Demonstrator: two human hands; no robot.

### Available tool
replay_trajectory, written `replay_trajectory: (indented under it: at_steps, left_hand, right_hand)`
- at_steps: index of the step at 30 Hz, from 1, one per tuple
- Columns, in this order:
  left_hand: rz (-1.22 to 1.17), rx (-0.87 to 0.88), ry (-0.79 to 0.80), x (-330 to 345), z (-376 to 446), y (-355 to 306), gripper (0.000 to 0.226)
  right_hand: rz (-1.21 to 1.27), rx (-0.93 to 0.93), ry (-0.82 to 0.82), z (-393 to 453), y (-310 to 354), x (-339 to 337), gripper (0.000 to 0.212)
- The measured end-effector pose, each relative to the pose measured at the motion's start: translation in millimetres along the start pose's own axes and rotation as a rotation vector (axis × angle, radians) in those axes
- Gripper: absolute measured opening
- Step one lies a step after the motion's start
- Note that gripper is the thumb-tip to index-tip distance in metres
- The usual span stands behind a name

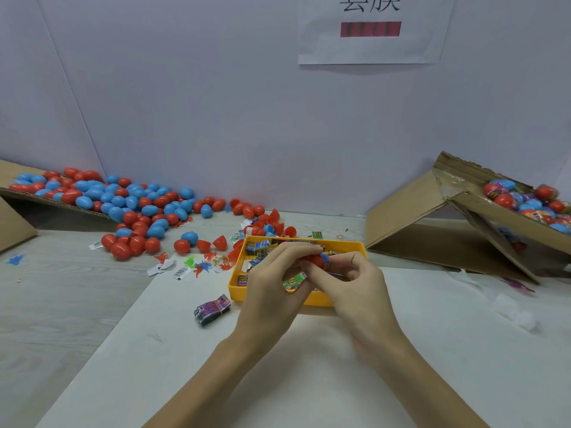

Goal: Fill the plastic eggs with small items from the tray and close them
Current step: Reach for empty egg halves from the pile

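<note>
Both hands meet over the yellow tray point(355, 246), which holds several small printed packets. My left hand point(272, 282) grips a red plastic egg half point(315, 261) with its fingers curled over the top. My right hand point(355, 279) pinches a small blue item point(326, 258) at the egg's open side. How far that item sits inside the egg is hidden by the fingers.
A heap of red and blue eggs point(123, 205) spills from a cardboard flap at the left. Loose egg halves point(272, 225) lie behind the tray. A banded packet bundle point(212, 308) and small toy figures point(200, 267) lie left of it. At the right stands a cardboard box point(432, 217) with wrapped eggs point(525, 199).
</note>
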State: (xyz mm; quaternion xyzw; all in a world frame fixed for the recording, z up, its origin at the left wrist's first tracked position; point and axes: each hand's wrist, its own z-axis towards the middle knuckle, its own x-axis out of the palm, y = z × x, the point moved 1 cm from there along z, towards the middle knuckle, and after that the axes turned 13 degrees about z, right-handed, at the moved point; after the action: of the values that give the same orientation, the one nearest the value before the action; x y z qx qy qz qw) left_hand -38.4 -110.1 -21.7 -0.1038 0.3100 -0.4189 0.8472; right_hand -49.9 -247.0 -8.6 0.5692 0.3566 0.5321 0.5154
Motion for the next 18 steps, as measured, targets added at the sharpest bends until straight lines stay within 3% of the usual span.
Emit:
replay_trajectory:
  at_steps: [5,9,18]
  left_hand:
    - [-0.083,-0.048,0.01,1,0,1,0.038]
    - [-0.397,-0.263,0.052,-3,4,6,0.033]
    - [-0.429,-0.359,0.074,-1,6,9,0.028]
  right_hand:
    - [0.02,0.015,0.065,2,2,0,0.038]
    - [0.279,0.143,0.201,7,10,-4,0.031]
    - [0.101,-0.081,0.115,15,9,-14,0.018]
